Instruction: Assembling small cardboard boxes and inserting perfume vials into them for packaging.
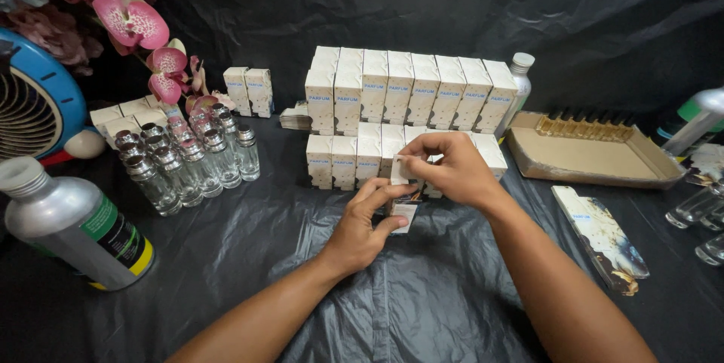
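Observation:
My left hand [362, 231] and my right hand [449, 170] together hold one small cream carton [403, 208] over the black plastic sheet. The left hand grips its lower part. The right hand's fingers pinch its top flap. Just behind the hands, matching small cream cartons [411, 95] stand stacked in two rows. A cluster of several clear glass bottles with silver collars [185, 159] stands to the left.
A large silver canister with a green label [75, 223] lies at the left. A flattened printed carton [599, 235] lies at the right, near a shallow cardboard tray [596, 159]. A blue fan [34, 103] and pink flowers [132, 19] fill the far left.

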